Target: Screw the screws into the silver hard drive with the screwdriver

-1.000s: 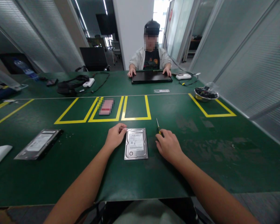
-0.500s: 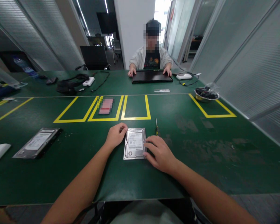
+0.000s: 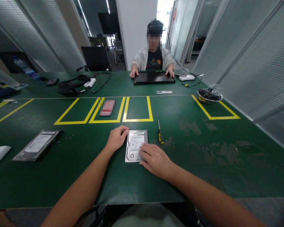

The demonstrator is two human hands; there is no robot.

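A silver hard drive with a white label lies flat on the green table in front of me. At its upper left corner, the bent fingers and thumb of my left hand are closed on the edge. My right hand reaches over the drive's lower right side, fingers stretched out and resting on the label. Part of the label and the right edge are hidden under them. Just beyond that hand lies a screwdriver with a black and yellow handle, its shaft pointing away from me.
A second hard drive lies to the left. Yellow tape frames mark the table, one holding a blurred pink item. A metal bowl of dark parts stands at the right. Opposite, a person holds a black flat panel.
My right hand has moved left and toward me, from the drive's right edge onto its label, uncovering the screwdriver handle. My left hand has stayed almost still at the corner.
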